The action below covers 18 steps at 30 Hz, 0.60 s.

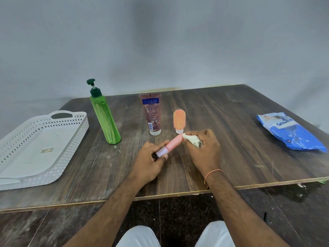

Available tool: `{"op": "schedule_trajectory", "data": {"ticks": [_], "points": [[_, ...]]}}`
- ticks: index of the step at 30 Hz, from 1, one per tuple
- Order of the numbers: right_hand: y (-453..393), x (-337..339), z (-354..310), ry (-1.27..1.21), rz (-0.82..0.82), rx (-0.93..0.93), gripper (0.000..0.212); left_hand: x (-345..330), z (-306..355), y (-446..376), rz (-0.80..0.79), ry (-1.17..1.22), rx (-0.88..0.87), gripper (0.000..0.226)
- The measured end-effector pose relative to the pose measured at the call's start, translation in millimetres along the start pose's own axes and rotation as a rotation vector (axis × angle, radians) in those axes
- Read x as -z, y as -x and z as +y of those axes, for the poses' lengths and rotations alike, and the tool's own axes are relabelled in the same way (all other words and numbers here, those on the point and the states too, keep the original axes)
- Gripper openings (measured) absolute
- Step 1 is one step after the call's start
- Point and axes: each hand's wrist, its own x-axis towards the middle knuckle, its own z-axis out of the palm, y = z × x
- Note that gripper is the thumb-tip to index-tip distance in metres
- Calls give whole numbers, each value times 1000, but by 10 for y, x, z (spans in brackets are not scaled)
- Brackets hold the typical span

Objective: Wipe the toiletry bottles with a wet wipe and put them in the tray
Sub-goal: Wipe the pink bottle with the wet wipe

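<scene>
My left hand (151,162) grips a small pink bottle (173,143) by its pale cap end, holding it tilted above the table. My right hand (204,148) holds a crumpled, dirty wet wipe (192,140) pressed against the bottle's far tip. Behind them stand a green pump bottle (105,120), a brown tube (152,114) on its white cap, and a small orange bottle (179,120) on its cap. A white perforated tray (74,132) lies at the left with nothing in it.
A blue pack of wet wipes (292,132) lies at the right of the dark wooden table (231,113). A grey wall rises behind the table. The table's front edge runs just below my wrists, with my knees under it.
</scene>
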Motion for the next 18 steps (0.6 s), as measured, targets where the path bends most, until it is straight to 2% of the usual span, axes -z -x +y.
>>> {"op": "schedule_trajectory", "data": {"ticks": [10, 18], "points": [[66, -44, -7, -77, -230, 152, 25, 3, 8, -2, 51, 30, 1, 53], [56, -30, -22, -49, -99, 121, 24, 4, 0, -10, 45, 41, -17, 54]]}}
